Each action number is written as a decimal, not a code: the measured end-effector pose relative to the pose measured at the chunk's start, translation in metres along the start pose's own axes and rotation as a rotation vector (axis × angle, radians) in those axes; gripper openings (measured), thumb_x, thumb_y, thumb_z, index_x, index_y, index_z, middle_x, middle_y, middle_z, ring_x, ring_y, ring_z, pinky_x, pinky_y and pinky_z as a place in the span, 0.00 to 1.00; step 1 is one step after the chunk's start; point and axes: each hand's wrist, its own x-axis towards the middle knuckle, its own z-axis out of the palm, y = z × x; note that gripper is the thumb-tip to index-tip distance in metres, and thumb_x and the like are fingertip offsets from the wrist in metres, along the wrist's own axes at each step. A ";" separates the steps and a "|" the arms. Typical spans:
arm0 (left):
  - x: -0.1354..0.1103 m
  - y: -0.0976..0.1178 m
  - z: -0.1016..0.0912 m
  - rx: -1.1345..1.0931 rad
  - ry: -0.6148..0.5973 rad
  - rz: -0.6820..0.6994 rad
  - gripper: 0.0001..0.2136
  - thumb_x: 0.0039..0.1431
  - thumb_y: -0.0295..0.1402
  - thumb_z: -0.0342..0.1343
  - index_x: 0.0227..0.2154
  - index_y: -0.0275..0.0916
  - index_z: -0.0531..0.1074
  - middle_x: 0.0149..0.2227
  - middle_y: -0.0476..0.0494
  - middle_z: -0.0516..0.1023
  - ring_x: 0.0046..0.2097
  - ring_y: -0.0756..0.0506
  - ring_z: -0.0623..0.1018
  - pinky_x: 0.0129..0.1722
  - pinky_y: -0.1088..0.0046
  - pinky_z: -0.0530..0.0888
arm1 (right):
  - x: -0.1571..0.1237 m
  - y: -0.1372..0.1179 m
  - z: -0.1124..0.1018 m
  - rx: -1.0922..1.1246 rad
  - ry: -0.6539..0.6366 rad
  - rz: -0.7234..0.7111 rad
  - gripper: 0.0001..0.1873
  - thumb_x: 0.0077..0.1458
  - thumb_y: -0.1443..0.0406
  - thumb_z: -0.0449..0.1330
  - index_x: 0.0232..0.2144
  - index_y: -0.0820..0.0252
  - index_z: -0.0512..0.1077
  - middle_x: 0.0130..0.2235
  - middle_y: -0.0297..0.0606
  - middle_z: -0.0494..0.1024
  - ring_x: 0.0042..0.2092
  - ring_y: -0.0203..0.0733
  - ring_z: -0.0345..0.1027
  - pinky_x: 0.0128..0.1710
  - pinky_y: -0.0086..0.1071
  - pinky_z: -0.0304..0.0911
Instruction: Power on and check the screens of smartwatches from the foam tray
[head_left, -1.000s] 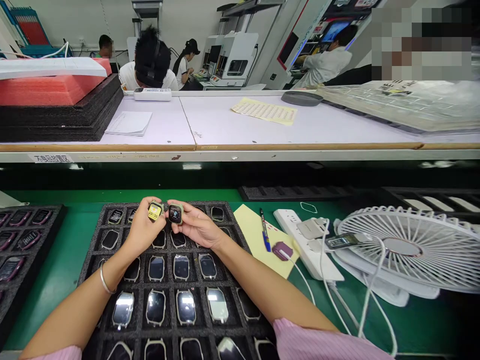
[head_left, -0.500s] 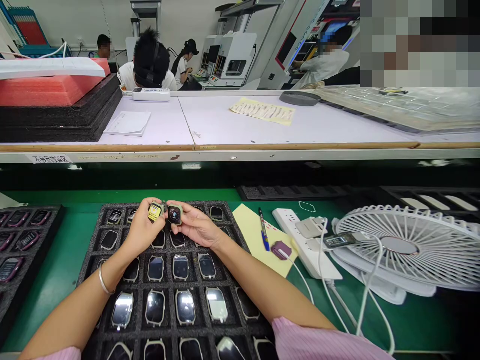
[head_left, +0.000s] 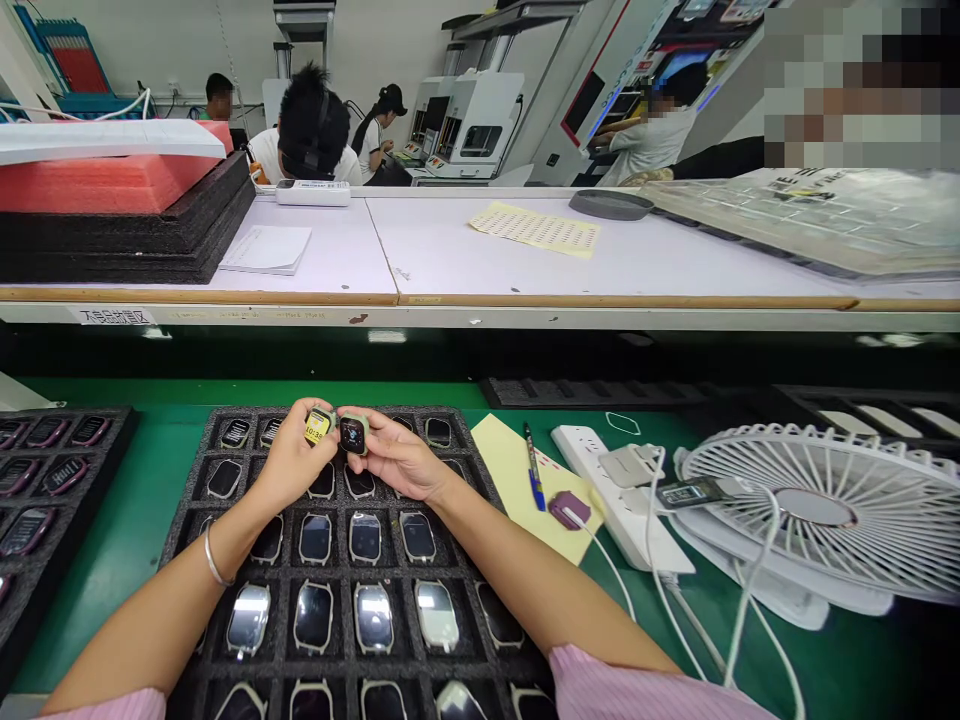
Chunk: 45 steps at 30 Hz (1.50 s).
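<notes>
My left hand (head_left: 289, 462) pinches a small watch body with a lit yellow screen (head_left: 318, 426). Beside it, my right hand (head_left: 397, 460) grips a second watch body with a dark screen (head_left: 352, 434). The two pieces are held side by side, almost touching, above the far rows of a black foam tray (head_left: 187, 500). That tray holds several watch bodies in pockets, such as one (head_left: 364, 536) just below my hands. A bracelet circles my left wrist.
A second foam tray (head_left: 45, 470) with purple watch bodies lies at left. Right of the main tray lie a yellow sheet (head_left: 510, 470) with a blue pen (head_left: 532, 468), a white power strip (head_left: 622, 500) with cables, and a white fan (head_left: 817, 510). People work behind the raised shelf (head_left: 480, 298).
Both hands keep the two watch bodies together in nearly the same spot. The view has shifted slightly; nothing was picked up or set down.
</notes>
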 end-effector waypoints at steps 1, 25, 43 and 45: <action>0.000 0.001 0.000 -0.039 0.007 -0.026 0.13 0.50 0.31 0.60 0.39 0.40 0.67 0.33 0.51 0.72 0.34 0.50 0.72 0.36 0.73 0.70 | 0.001 0.000 0.000 0.002 0.019 -0.001 0.26 0.51 0.60 0.71 0.53 0.56 0.74 0.43 0.38 0.78 0.33 0.36 0.71 0.37 0.34 0.66; 0.004 0.006 -0.003 -0.532 -0.064 -0.389 0.18 0.51 0.33 0.61 0.46 0.37 0.69 0.33 0.48 0.78 0.26 0.47 0.82 0.31 0.69 0.81 | 0.005 -0.002 -0.005 -0.157 0.224 -0.070 0.19 0.51 0.66 0.67 0.46 0.56 0.71 0.37 0.35 0.79 0.26 0.34 0.72 0.29 0.30 0.63; 0.000 0.003 -0.002 -0.480 -0.109 -0.321 0.20 0.46 0.33 0.64 0.43 0.38 0.67 0.36 0.50 0.77 0.27 0.47 0.82 0.32 0.68 0.82 | 0.005 0.000 -0.007 -0.183 0.218 -0.083 0.17 0.52 0.64 0.67 0.45 0.56 0.72 0.33 0.31 0.76 0.26 0.33 0.70 0.29 0.30 0.63; 0.000 0.003 -0.002 -0.480 -0.109 -0.316 0.20 0.47 0.33 0.64 0.43 0.38 0.68 0.36 0.49 0.77 0.27 0.47 0.82 0.32 0.68 0.81 | 0.005 0.001 -0.008 -0.190 0.215 -0.089 0.17 0.52 0.65 0.67 0.46 0.56 0.72 0.34 0.32 0.76 0.26 0.33 0.70 0.29 0.30 0.62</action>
